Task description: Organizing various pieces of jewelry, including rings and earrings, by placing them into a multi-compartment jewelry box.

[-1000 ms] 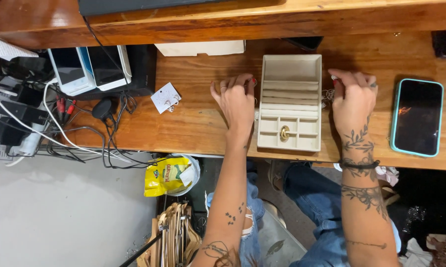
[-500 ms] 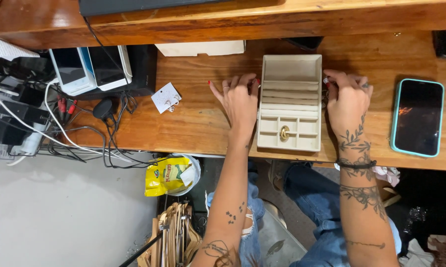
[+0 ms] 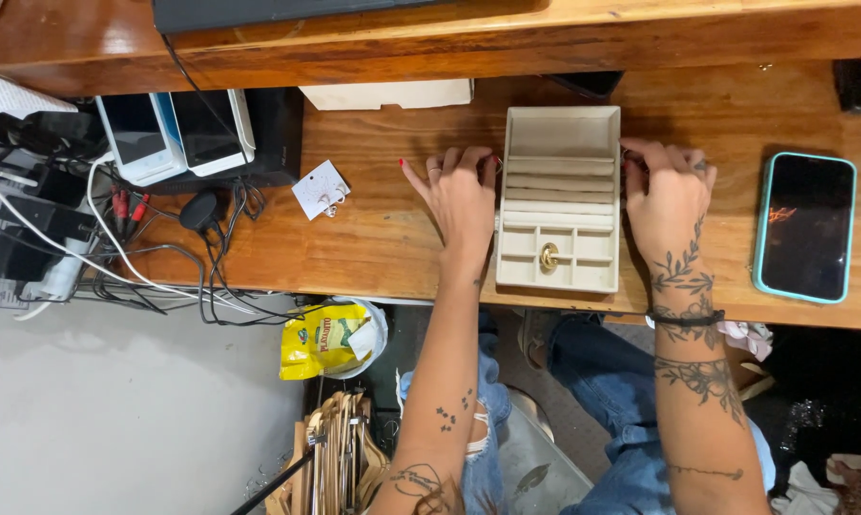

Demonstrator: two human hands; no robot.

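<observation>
Fingers of both my hands flank the cream jewelry tray (image 3: 559,197) on the desk (image 3: 383,238), long axis 12-to-6: left hand (image 3: 462,195) loosely spread, touching its 9 o'clock wall, right hand (image 3: 667,195) curled at 3 o'clock, pinch contents unclear. Both equally near. Since a second ago, right hand closed in from clear of the tray; gold ring (image 3: 549,257) unmoved.

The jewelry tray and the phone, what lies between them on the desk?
In the head view, the right hand rests between the jewelry tray and the phone.

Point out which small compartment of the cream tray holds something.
The middle compartment of the jewellery tray, front row: a gold ring sits in it; the others look empty.
</observation>
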